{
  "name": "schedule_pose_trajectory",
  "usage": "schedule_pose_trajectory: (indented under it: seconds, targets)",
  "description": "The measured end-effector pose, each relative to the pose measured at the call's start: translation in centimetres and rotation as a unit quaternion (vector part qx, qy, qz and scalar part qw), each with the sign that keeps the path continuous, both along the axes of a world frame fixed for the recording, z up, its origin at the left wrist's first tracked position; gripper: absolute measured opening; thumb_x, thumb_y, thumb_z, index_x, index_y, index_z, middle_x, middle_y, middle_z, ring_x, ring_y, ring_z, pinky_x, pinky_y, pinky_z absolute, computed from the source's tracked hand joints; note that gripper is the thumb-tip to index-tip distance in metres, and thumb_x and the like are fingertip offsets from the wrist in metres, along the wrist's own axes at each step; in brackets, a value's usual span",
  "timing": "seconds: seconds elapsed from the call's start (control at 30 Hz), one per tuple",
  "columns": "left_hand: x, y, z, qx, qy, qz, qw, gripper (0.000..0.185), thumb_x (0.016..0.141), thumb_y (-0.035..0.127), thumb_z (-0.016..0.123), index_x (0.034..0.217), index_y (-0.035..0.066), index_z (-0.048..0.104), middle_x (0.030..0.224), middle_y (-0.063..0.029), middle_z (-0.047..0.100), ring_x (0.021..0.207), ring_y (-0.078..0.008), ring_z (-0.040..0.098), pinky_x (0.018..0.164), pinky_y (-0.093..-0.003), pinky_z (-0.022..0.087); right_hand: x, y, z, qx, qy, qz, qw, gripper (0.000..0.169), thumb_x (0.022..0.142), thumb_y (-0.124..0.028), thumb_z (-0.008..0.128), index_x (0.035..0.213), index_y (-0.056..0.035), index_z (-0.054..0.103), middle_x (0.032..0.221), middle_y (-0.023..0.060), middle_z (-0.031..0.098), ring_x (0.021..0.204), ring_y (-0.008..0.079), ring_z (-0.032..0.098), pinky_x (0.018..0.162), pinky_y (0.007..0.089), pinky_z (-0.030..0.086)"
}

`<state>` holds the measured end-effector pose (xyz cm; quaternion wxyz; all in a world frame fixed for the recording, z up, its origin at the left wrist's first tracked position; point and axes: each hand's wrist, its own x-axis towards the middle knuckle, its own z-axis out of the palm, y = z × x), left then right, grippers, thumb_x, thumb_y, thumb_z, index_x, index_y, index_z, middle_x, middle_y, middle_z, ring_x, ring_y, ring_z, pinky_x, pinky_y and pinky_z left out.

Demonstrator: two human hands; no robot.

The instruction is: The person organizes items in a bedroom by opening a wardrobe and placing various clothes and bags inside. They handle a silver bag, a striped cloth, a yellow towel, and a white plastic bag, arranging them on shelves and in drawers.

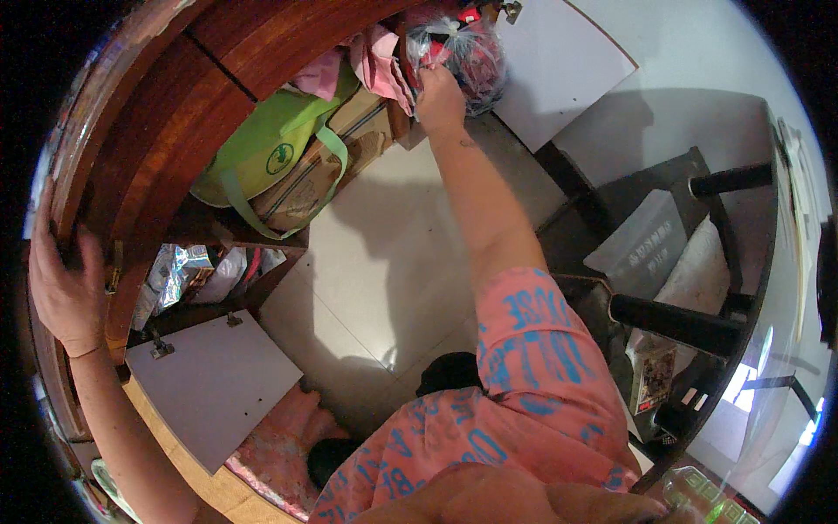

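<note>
My right hand [440, 98] reaches far forward, its fingers closed on the left side of a clear plastic bag [481, 62]. The bag is knotted at the top and holds red and dark things that I cannot make out. It sits at the end of an open wooden cabinet [150, 144]. Just left of the bag hangs pink cloth [380, 62]. My left hand [69, 288] grips the cabinet's top edge, thumb below the rim and fingers over it.
A green bag [262, 147] with its strap hanging out leans by a cardboard box [357, 124]. Silvery packets [177, 268] fill a lower compartment. Two cabinet doors, left [216, 386] and right [569, 65], stand open. A glass-topped table [759, 288] with packages beneath is at right.
</note>
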<state>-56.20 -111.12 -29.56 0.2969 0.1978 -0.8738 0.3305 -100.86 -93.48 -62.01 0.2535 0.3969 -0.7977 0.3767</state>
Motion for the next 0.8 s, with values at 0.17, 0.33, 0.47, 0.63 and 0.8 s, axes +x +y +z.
schedule_pose_trajectory:
  seconds: [0.17,0.33,0.47,0.63,0.8]
  targets:
    - [-0.3,-0.3,-0.7,0.036,0.003,0.028,0.999,0.056,0.091,0.017,0.063,0.144,0.019,0.047,0.125,-0.0159,0.064,0.106,-0.0343,0.065,0.089,-0.0402,0.054,-0.2,1.4,-2.2,0.038,-0.016,-0.008,0.999,0.026,0.086,-0.004,0.050,0.107,0.0007,0.064,0.117,0.0207,0.061,0.120,0.0384,0.054,0.100,0.0440,0.045]
    - [0.4,0.0,0.7,0.044,-0.016,0.027,0.999,0.057,0.090,0.017,0.064,0.144,0.020,0.047,0.124,-0.0160,0.064,0.105,-0.0348,0.065,0.088,-0.0405,0.054,1.4,1.6,-3.9,0.058,-0.027,-0.006,0.998,0.031,0.088,-0.004,0.049,0.117,0.0010,0.060,0.126,0.0185,0.060,0.130,0.0360,0.047,0.108,0.0419,0.040]
    - [0.2,-0.4,-0.2,0.040,-0.004,0.026,0.999,0.058,0.089,0.016,0.064,0.144,0.019,0.047,0.124,-0.0164,0.064,0.105,-0.0358,0.065,0.087,-0.0413,0.053,0.8,1.9,-4.7,0.054,-0.022,-0.003,0.998,0.032,0.088,-0.005,0.051,0.118,0.0007,0.060,0.127,0.0179,0.059,0.131,0.0362,0.047,0.109,0.0417,0.039]
    - [-0.3,-0.1,-0.2,0.055,0.007,0.017,0.998,0.057,0.089,0.015,0.064,0.144,0.019,0.047,0.125,-0.0163,0.064,0.106,-0.0364,0.064,0.087,-0.0418,0.053,0.7,1.9,-4.5,0.042,-0.020,-0.014,0.999,0.028,0.084,-0.004,0.055,0.111,-0.0003,0.062,0.121,0.0175,0.060,0.127,0.0375,0.049,0.107,0.0437,0.041]
    - [-0.2,0.0,0.2,0.057,0.007,0.028,0.998,0.057,0.089,0.014,0.064,0.143,0.018,0.048,0.127,-0.0168,0.062,0.109,-0.0362,0.063,0.089,-0.0421,0.053,0.1,1.9,-3.1,-0.003,-0.126,-0.016,0.992,0.041,0.069,-0.009,0.073,0.108,-0.0013,0.062,0.124,0.0174,0.057,0.122,0.0374,0.052,0.102,0.0447,0.045]
